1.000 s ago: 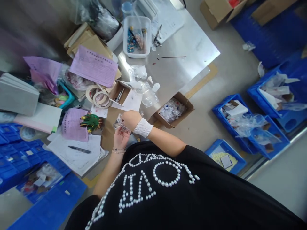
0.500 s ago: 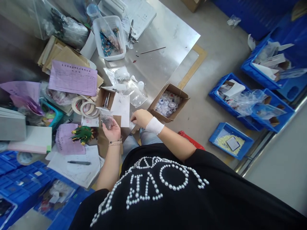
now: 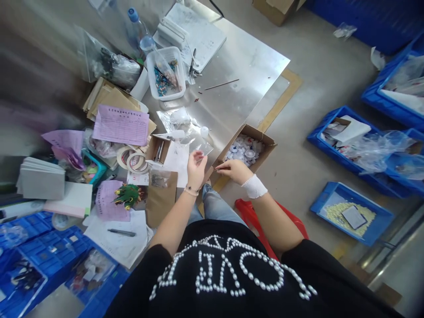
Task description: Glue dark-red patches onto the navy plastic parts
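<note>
My left hand (image 3: 196,171) is raised palm-up at the table's front edge, fingers loosely bent and apart, with nothing visible in it. Just beyond its fingertips lies a clear plastic bag (image 3: 198,143). My right hand (image 3: 234,170), a white band at the wrist, pinches its thumb and fingers beside the near wall of a cardboard box (image 3: 269,154). Something tiny and dark shows at those fingertips, too small to name. White round pieces (image 3: 243,149) fill the box. To the left, a small clear bag with dark contents (image 3: 160,179) rests on brown cardboard (image 3: 160,205).
A small carton with metal tools (image 3: 159,150) and tape rolls (image 3: 135,161) stand left of my hands. Farther back are a white basket (image 3: 166,95), a thin rod (image 3: 221,84) and a notebook (image 3: 205,35). Blue bins (image 3: 351,212) and a red stool (image 3: 247,212) are on the floor.
My left hand has let go of the small bag with dark contents and moved right. My right hand has moved right to the box. The view has shifted.
</note>
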Available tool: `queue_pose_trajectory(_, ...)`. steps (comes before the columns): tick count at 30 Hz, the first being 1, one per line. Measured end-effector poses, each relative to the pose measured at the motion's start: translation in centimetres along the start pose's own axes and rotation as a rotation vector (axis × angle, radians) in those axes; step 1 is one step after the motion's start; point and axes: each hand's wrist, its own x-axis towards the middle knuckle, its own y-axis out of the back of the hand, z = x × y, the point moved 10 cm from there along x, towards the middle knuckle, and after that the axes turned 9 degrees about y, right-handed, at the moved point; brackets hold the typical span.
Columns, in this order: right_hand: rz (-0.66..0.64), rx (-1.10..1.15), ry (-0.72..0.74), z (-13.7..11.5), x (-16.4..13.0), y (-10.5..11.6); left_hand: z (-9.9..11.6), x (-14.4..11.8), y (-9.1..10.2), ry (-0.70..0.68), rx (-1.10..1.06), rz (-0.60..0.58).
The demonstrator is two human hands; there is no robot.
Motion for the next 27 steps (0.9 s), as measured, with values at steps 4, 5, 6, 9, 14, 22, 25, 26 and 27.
queue_pose_trajectory(4,-0.001,0.038,-0.008,2.6,-2.1,-0.6,4.6,6.5,-4.1,-0.214,0.192,0.104)
queue_pose_trajectory(5,-0.003,0.045,-0.016,3.5,-2.7,-0.8,5.1,7.8,-4.7,-0.238,0.226,0.118)
queue_pose_trajectory(6,-0.003,0.050,-0.025,4.4,-3.3,-1.0,5.3,8.9,-5.2,-0.252,0.255,0.125)
queue_pose_trajectory(9,0.006,0.062,-0.044,7.0,-4.6,-1.1,5.0,10.7,-5.5,-0.247,0.303,0.113)
queue_pose_trajectory(14,0.030,0.087,-0.044,8.8,-4.6,-0.5,5.6,8.7,-4.6,-0.197,0.246,-0.032)
queue_pose_trajectory(22,0.008,0.042,0.012,6.2,-0.9,0.9,7.7,0.9,0.1,-0.138,0.208,-0.196)
queue_pose_trajectory(25,-0.004,-0.022,0.018,5.4,2.3,1.6,6.2,-0.4,3.0,-0.137,0.245,-0.105)
queue_pose_trajectory(26,-0.003,-0.045,0.018,5.2,3.7,1.9,5.6,-0.6,3.8,-0.139,0.259,-0.072)
queue_pose_trajectory(27,-0.001,-0.066,0.018,4.8,5.2,2.3,5.1,-0.9,4.6,-0.143,0.273,-0.041)
